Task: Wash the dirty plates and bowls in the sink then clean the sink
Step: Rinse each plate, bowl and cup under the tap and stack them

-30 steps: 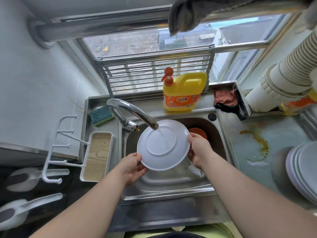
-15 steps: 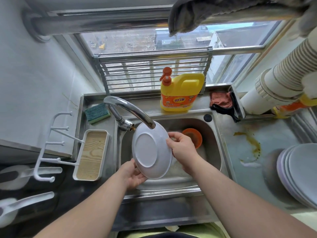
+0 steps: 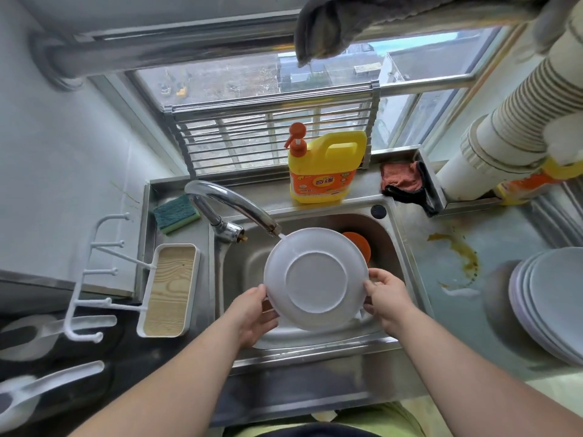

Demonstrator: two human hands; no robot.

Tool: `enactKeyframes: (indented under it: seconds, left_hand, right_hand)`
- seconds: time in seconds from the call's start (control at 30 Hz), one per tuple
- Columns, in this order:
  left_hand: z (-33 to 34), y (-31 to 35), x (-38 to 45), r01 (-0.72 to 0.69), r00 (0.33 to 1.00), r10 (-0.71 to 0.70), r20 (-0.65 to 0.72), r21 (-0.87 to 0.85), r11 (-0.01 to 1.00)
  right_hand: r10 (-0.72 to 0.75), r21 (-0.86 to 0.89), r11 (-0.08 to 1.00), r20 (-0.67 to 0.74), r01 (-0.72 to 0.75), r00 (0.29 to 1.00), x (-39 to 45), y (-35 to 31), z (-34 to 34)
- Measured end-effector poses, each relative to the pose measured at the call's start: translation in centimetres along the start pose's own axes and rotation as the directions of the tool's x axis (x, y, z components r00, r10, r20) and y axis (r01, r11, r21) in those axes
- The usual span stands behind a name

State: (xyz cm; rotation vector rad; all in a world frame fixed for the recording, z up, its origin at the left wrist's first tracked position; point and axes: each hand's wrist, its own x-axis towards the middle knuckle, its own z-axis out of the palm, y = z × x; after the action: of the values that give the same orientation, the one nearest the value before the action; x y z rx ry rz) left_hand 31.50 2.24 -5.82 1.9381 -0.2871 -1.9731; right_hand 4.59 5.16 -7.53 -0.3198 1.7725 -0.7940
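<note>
Plate [image 3: 316, 279] bottom-up over sink [image 3: 318, 340], orange bowl [image 3: 359, 246] inside.

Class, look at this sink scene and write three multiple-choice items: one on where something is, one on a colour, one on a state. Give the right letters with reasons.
1. Where does the green sponge lie?
A. on the steel ledge left of the faucet
B. inside the sink basin
C. on the stack of plates

2. What colour is the pump on the yellow detergent bottle?
A. blue
B. orange
C. white

3. How is the white plate held?
A. flat on the counter, untouched
B. by one hand only
C. by both hands over the sink, underside facing the camera

Answers:
1 A, the sponge sits on the ledge beside the faucet base.
2 B, the pump head is orange.
3 C, the left hand and right hand grip opposite rims above the sink, and the raised foot ring shows.
</note>
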Motion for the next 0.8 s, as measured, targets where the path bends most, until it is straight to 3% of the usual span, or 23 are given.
enactKeyframes:
  seconds: [0.27,0.4,0.57,0.67,0.73,0.8]
  left_hand:
    - [1.9,2.6,-0.1,-0.18,0.982,0.179,0.054,-0.001,0.984]
    - [2.1,3.7,0.5,-0.187,0.98,0.192,0.047,-0.093,0.978]
    - [1.5,4.4,1.1,-0.079,0.997,0.077,-0.02,-0.331,0.94]
    - [0.2,4.6,1.8,0.051,0.999,-0.054,0.008,-0.455,0.889]
    - [-0.7,4.4,2.2,0.135,0.99,-0.133,0.039,-0.498,0.856]
    - [-1.4,4.1,2.5,0.184,0.982,-0.175,0.065,-0.506,0.843]
  right_hand:
    - [0.174,0.077,0.982,-0.05,-0.17,0.984,0.8,0.8,-0.6]
    - [0.199,0.086,0.977,-0.037,-0.195,0.979,0.9,-0.1,0.0]
    - [0.076,0.024,0.997,0.019,-0.076,0.997,0.4,-2.1,1.4]
    - [-0.049,-0.031,0.998,0.024,0.05,0.999,-0.6,-4.1,1.9]
    - [-0.176,-0.128,0.975,0.075,0.185,0.982,-0.9,-5.2,1.9]
    - [-0.343,-0.316,0.872,0.147,0.372,0.928,-0.9,-5.9,1.9]
